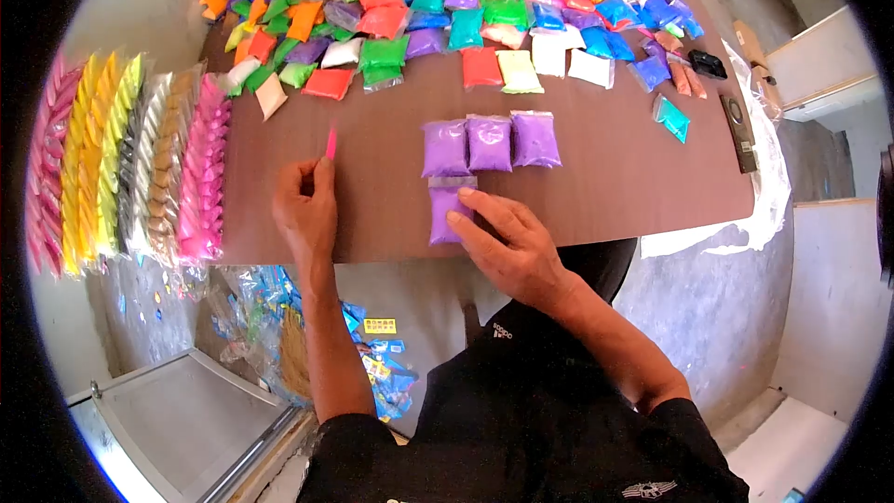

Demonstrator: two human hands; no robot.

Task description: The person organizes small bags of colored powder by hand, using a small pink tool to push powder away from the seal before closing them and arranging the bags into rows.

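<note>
Three purple packets [490, 143] lie side by side on the brown table [372, 214]. Just below them is a fourth purple packet [445, 214], and the thumb and fingertips of my right hand [512, 247] rest on its right side. My left hand [307, 200] is over the table to the left, its thumb and index finger pinching a thin pink item [331, 143] that points upward. The other fingers of that hand are curled.
Many coloured packets [380, 53] are heaped along the table's far side. Strips of packets [203, 172] hang at the left edge. A teal packet [671, 119], a black object [707, 64] and a dark flat box [739, 133] lie at the right.
</note>
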